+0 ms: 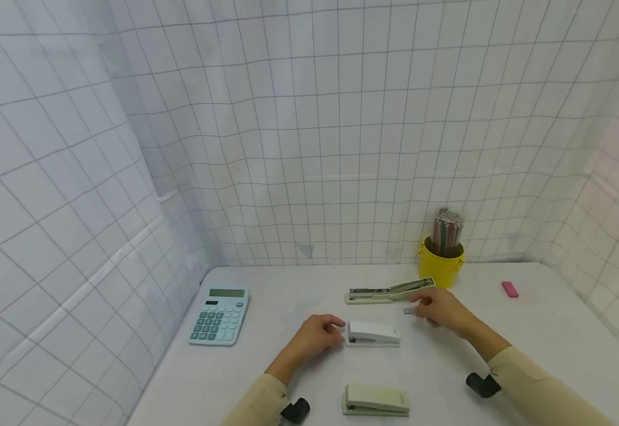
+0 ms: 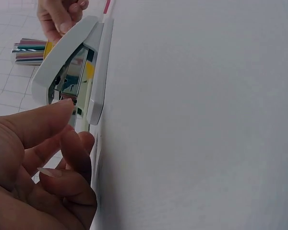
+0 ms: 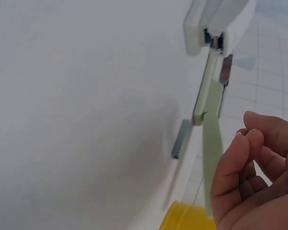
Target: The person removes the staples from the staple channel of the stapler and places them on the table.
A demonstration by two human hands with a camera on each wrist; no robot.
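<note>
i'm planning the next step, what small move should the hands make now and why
Probably pinch the grey strip with the right hand: it lies loose on the table close to those fingertips, which hold nothing, and the rear stapler lies open just behind it.

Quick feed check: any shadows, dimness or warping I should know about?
Head: bright, even light; markings on the calculator too small to read; lines on the gridded backdrop bend, lens or folds, I can't tell. Left wrist: dimmer, the white stapler fairly clear. Right wrist: soft shadow on the table beside the gray strip.
</note>
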